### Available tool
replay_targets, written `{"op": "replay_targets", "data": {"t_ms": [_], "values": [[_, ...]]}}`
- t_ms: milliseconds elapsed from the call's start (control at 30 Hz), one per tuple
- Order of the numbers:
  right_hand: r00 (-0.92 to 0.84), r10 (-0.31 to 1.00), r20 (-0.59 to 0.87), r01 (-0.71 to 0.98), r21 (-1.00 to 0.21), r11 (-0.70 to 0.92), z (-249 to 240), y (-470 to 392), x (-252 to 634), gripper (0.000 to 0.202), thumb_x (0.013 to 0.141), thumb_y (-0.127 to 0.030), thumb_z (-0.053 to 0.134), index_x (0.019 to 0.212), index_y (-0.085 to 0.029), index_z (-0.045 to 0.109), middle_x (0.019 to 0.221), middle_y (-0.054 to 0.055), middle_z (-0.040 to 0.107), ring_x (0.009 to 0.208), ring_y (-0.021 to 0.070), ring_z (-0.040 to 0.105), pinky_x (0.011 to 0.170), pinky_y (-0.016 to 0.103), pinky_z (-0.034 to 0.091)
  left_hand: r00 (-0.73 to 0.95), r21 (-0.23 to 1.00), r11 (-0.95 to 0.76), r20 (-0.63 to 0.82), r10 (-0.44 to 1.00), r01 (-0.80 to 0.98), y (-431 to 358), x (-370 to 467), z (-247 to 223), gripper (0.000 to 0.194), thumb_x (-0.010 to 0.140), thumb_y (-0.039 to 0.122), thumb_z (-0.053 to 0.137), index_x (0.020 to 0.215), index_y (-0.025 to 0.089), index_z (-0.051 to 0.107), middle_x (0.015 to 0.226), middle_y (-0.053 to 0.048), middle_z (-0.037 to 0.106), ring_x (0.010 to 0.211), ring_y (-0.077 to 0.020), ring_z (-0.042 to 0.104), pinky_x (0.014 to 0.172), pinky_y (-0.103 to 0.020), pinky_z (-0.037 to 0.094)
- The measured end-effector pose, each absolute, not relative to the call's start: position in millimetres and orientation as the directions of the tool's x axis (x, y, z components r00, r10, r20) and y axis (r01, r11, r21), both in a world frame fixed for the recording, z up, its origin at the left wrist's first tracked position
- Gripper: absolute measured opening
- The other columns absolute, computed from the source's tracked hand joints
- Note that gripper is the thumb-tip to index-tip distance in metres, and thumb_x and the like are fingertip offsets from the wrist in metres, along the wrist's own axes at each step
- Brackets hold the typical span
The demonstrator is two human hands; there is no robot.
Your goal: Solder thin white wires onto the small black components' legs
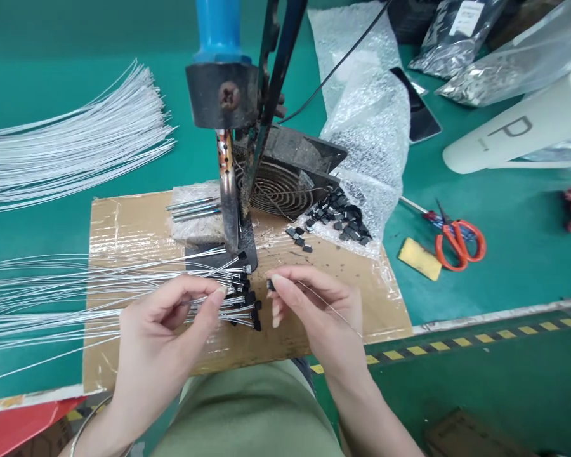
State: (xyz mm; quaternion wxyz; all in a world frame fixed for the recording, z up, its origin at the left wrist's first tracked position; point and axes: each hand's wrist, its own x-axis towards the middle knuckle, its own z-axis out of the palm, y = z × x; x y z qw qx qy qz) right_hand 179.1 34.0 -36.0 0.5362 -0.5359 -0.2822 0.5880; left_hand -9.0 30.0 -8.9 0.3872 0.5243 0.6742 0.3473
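Observation:
My left hand (166, 336) is closed in a pinch over the bundle of white wires, with what looks like a white wire end between thumb and forefinger. My right hand (321, 311) pinches a small black connector (270, 285), its pin side facing left. A thin solder wire (330, 307) runs across the same hand. Between the hands lie white wires (38, 277) with black connectors (255, 307) on their ends. Just above, the tip of a soldering iron (229, 216) with a blue handle points down from its stand.
A fan (285, 187) stands behind the iron. Loose black connectors (345, 216) spill from bubble wrap (375, 139) onto the cardboard (380, 298). At right are orange-handled scissors (459, 244), a yellow sponge (419, 259) and a phone (419, 111). More white wires (85, 143) lie at upper left.

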Motion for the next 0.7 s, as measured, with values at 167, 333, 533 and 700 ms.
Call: {"op": "replay_targets", "data": {"t_ms": [167, 333, 533, 700], "values": [[0.048, 0.937, -0.345, -0.392, -0.869, -0.3, -36.5, 34.0, 165.8, 0.004, 0.085, -0.028, 0.085, 0.088, -0.025, 0.086, 0.064, -0.001, 0.076, 0.051, 0.0117, 0.067, 0.051, 0.024, 0.063, -0.117, 0.885, 0.203, -0.169, 0.979, 0.419, 31.1, -9.4, -6.0, 0.004, 0.088, 0.028, 0.08, 0.084, 0.026, 0.08, 0.076, 0.004, 0.077, 0.061, -0.0101, 0.063, 0.055, -0.018, 0.047], [0.027, 0.932, -0.36, -0.402, -0.858, -0.32, -37.2, 34.7, 159.0, 0.009, 0.084, -0.033, 0.086, 0.086, -0.024, 0.086, 0.06, -0.001, 0.073, 0.049, 0.0124, 0.064, 0.048, 0.025, 0.061, -0.049, 0.887, 0.208, -0.206, 0.977, 0.412, 34.6, -10.5, -1.7, 0.006, 0.088, 0.028, 0.08, 0.084, 0.024, 0.081, 0.082, 0.0, 0.081, 0.065, -0.014, 0.068, 0.056, -0.021, 0.05], [0.052, 0.936, -0.348, -0.379, -0.874, -0.304, -37.2, 33.3, 160.0, 0.01, 0.084, -0.034, 0.086, 0.086, -0.024, 0.085, 0.063, 0.0, 0.075, 0.05, 0.0131, 0.065, 0.048, 0.026, 0.062, -0.078, 0.866, 0.187, -0.171, 0.982, 0.464, 34.8, -12.6, -2.0, 0.004, 0.087, 0.03, 0.081, 0.084, 0.027, 0.081, 0.082, 0.002, 0.081, 0.061, -0.0136, 0.067, 0.05, -0.022, 0.044], [0.031, 0.936, -0.35, -0.403, -0.861, -0.309, -36.1, 32.4, 158.5, 0.009, 0.085, -0.033, 0.085, 0.087, -0.024, 0.086, 0.063, -0.001, 0.074, 0.051, 0.0122, 0.064, 0.05, 0.025, 0.061, -0.046, 0.876, 0.181, -0.18, 0.983, 0.446, 34.4, -11.7, -2.5, 0.003, 0.088, 0.028, 0.08, 0.085, 0.027, 0.08, 0.085, 0.002, 0.081, 0.067, -0.0136, 0.068, 0.054, -0.021, 0.045]]}}
